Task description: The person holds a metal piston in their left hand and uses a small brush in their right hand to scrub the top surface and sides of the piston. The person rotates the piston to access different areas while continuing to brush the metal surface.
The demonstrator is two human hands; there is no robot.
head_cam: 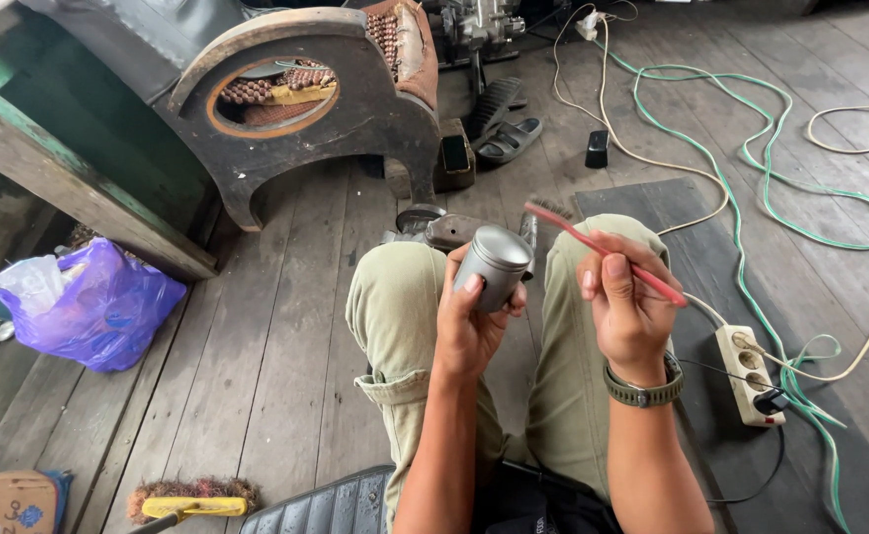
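Over the worn wooden plank floor point(257, 346), the left hand point(469, 321) is wrapped around a short grey metal cylinder point(494, 265), its long axis tilted up and away. Just right of it, the right hand point(627, 311) pinches a thin red-handled brush point(603, 252), bristle end slanting up-left above the cylinder.

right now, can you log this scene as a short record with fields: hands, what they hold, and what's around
left hand: left hand grips a grey metal cylinder, its flat closed end facing up
right hand: right hand holds a red toothbrush, bristle end up and to the left, clear of the cylinder
wrist: green watch on the right wrist
floor: wooden planks
right side: white power strip with green cable
left side: purple plastic bag
bottom left: yellow-handled brush
ahead: dark sandals
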